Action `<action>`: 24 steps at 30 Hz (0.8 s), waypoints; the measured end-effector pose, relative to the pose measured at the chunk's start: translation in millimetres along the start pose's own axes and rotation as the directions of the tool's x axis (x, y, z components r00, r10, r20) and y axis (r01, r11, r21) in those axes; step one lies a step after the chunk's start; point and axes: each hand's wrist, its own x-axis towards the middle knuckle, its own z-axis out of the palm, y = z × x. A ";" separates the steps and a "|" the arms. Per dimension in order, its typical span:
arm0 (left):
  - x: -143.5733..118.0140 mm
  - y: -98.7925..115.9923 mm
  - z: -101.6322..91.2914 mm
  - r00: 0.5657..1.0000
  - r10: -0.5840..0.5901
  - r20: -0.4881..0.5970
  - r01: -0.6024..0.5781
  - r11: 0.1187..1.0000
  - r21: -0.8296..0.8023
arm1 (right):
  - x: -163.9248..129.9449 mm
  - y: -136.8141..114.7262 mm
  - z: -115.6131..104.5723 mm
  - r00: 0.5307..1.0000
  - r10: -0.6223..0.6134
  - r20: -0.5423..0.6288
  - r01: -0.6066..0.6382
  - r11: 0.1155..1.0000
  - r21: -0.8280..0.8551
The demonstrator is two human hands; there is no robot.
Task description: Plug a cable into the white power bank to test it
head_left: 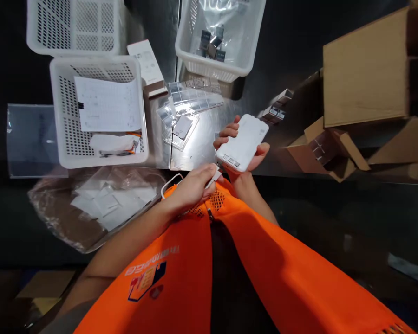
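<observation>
Head view: block (244, 141) (long axis slanting away rightward) is grasped by right hand (255, 161); plug (213, 177) is pinched by left hand (194, 186) at block's near-left corner.

This looks like a packing workshop: a metal counter (207, 134) carries white plastic baskets (102, 162) holding papers (107, 104) and small boxes (213, 45), near cardboard cartons (365, 69).

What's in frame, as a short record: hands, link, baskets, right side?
left hand: grips white cable near its plug end
right hand: holds flat white device
cable-device link: ends close together; plugged in or not, cannot tell
left basket: papers inside
upper middle basket: small dark boxes inside
right side: cardboard boxes
</observation>
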 end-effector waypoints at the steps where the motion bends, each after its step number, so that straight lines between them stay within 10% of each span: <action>1: -1.0 -2.5 0.8 1.000 -0.006 -0.013 0.006 1.000 -0.018 | -1.2 -0.4 -0.5 1.000 -0.012 0.001 0.012 1.000 -0.022; 9: -1.9 -22.0 5.9 0.999 0.018 -0.029 -0.021 0.996 -0.085 | -15.6 -2.5 4.3 0.998 -0.047 0.030 0.054 0.948 -0.314; 24: -1.5 -36.3 10.9 0.999 0.029 0.034 -0.025 0.993 -0.118 | -23.0 -6.2 -1.6 0.991 0.014 0.137 0.009 0.986 -0.165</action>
